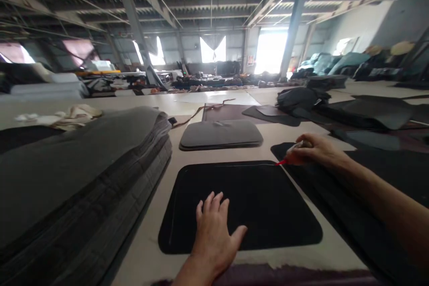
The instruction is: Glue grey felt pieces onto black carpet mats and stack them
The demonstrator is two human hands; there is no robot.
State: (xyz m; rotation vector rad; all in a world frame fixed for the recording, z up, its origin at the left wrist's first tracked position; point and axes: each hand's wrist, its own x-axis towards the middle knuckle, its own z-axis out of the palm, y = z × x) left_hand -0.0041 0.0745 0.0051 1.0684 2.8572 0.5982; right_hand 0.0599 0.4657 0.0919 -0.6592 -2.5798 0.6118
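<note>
A black panel [268, 210] with rounded corners lies flat on the pale table. My left hand [214, 232] rests on its lower middle, fingers spread and holding nothing. At the panel's far right corner, my right hand [306, 149] grips a glue bottle [300, 145], mostly hidden by the fingers. Its thin red nozzle [280, 162] points down and left, with the tip at the panel's edge. A thin, shiny line runs along the panel's far edge, and a fainter one shows near its left edge.
A tall pile of dark grey sheets [83, 156] stands on the left. Behind the panel lies a small stack of grey rounded pieces [221, 134]. Dark sheets [378, 178] spread under and beyond my right arm. Dark purple material [284, 275] lies at the near edge.
</note>
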